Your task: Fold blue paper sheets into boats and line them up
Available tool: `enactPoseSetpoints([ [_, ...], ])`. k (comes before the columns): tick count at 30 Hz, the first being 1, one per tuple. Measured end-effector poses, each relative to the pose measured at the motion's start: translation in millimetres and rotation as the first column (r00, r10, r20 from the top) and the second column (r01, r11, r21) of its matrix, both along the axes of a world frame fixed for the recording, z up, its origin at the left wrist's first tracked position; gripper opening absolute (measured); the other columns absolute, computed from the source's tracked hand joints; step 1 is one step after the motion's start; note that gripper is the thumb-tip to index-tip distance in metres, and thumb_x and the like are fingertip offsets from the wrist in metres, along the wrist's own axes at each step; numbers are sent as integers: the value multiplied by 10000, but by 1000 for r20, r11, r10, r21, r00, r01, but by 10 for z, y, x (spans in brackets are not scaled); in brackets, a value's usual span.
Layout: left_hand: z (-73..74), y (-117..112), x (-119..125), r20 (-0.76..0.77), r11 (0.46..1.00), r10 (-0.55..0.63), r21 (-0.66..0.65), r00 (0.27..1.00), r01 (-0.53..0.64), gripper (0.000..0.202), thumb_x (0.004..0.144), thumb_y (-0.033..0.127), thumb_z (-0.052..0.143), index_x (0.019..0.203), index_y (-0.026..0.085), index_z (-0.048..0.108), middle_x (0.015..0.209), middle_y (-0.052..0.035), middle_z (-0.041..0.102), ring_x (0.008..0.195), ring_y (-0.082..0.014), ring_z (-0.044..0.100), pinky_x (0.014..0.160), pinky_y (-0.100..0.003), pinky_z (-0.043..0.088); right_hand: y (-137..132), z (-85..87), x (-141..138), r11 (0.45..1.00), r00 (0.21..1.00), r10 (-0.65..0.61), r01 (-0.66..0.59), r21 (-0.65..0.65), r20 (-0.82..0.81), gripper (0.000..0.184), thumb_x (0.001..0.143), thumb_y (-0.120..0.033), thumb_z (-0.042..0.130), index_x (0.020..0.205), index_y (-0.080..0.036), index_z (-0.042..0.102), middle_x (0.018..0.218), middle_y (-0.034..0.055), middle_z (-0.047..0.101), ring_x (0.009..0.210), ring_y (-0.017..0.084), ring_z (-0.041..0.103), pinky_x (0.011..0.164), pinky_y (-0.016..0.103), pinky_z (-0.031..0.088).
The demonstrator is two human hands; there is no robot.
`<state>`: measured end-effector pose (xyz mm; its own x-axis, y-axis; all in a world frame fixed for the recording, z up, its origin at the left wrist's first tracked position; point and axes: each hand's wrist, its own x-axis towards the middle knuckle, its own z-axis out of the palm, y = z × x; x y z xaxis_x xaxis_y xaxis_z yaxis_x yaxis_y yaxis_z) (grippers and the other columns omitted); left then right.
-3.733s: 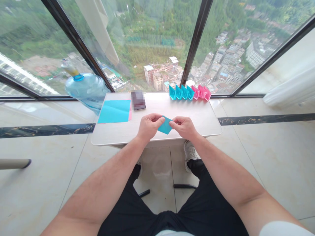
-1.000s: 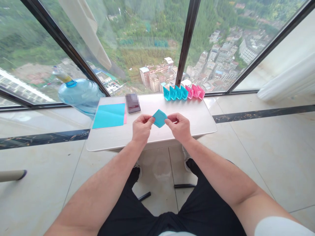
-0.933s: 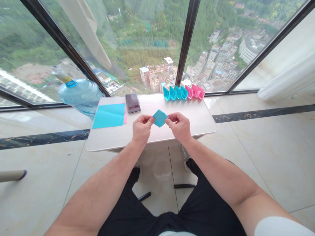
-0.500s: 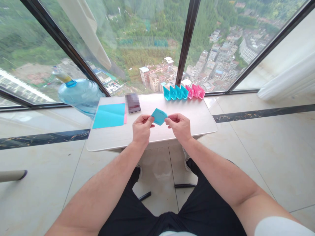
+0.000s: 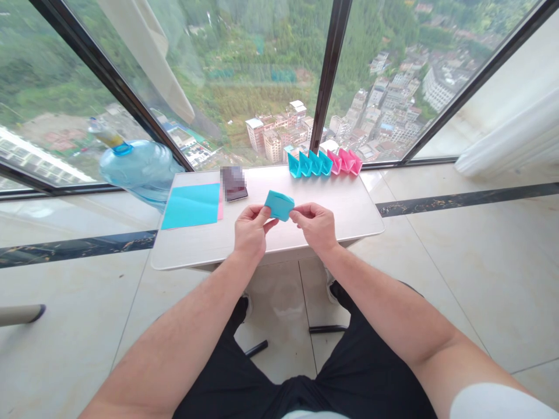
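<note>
A small folded piece of blue paper is held up over the front part of the white table. My left hand pinches its left edge between thumb and fingers. At its right corner, the thumb and forefinger of my right hand close on the paper. Several folded paper boats, blue ones and pink ones, stand in a row along the table's back right edge. Flat blue sheets lie at the left, with pink paper showing from underneath.
A phone-like dark object, partly blurred out, lies beside the sheets. Behind the table's left end stands a large blue water bottle. Windows rise just beyond the table. My legs are below its front edge.
The blue folded paper has turned in my hands, from a diamond-like tilt to a more level rectangle. Both hands keep nearly the same place. The view has shifted slightly.
</note>
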<state>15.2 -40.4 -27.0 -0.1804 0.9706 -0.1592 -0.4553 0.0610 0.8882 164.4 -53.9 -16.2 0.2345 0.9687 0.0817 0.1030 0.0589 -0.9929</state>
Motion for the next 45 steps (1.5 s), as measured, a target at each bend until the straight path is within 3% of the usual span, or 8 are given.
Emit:
enactPoseSetpoints([
  [4, -4, -6, -1, 10, 999, -20, -26, 1000, 20, 433, 589, 431, 916, 758, 173, 611, 786, 3, 672, 769, -144, 674, 750, -323, 579, -19, 22, -14, 994, 992, -85, 79, 69, 93, 211, 731, -409, 771, 793, -212, 726, 757, 14, 744, 691, 173, 665, 718, 318, 551],
  [13, 0, -16, 13, 13, 999, -23, -27, 1000, 23, 428, 588, 432, 911, 753, 177, 609, 777, 3, 675, 766, -147, 677, 757, -332, 580, -9, 21, -22, 994, 992, -94, 89, 61, 80, 219, 736, -412, 769, 802, -210, 720, 752, 16, 741, 689, 174, 665, 711, 315, 546],
  [28, 4, -9, 11, -1, 1000, -17, -10, 1000, 17, 449, 561, 432, 925, 743, 168, 610, 753, 11, 662, 742, -141, 665, 762, -345, 581, 2, 30, 19, 997, 996, 45, -49, 54, 83, 217, 760, -415, 724, 763, -209, 657, 657, -17, 659, 626, 148, 609, 639, 284, 496],
  [33, 6, -12, 25, -29, 1000, -16, -5, 999, 16, 453, 566, 449, 915, 738, 171, 602, 737, 17, 651, 746, -147, 669, 762, -353, 581, 11, 41, 28, 999, 997, 3, -7, 48, 83, 226, 727, -409, 745, 797, -207, 672, 693, 0, 691, 638, 160, 631, 636, 291, 514],
  [37, -7, -18, 32, -23, 1000, -15, -10, 1000, 15, 446, 561, 439, 917, 733, 167, 608, 744, 13, 659, 743, -143, 666, 760, -349, 583, 24, 26, 34, 999, 998, 40, -40, 0, 51, 186, 743, -381, 719, 761, -204, 666, 621, -11, 672, 600, 162, 639, 622, 294, 518],
  [45, -2, -23, 57, -10, 1000, -5, -24, 1000, 5, 441, 550, 431, 918, 717, 167, 607, 732, 17, 649, 738, -139, 659, 759, -348, 586, 71, -55, 27, 1000, 1000, -2, 2, -21, -7, 258, 702, -432, 758, 788, -199, 691, 704, -2, 694, 641, 153, 623, 614, 293, 546],
])
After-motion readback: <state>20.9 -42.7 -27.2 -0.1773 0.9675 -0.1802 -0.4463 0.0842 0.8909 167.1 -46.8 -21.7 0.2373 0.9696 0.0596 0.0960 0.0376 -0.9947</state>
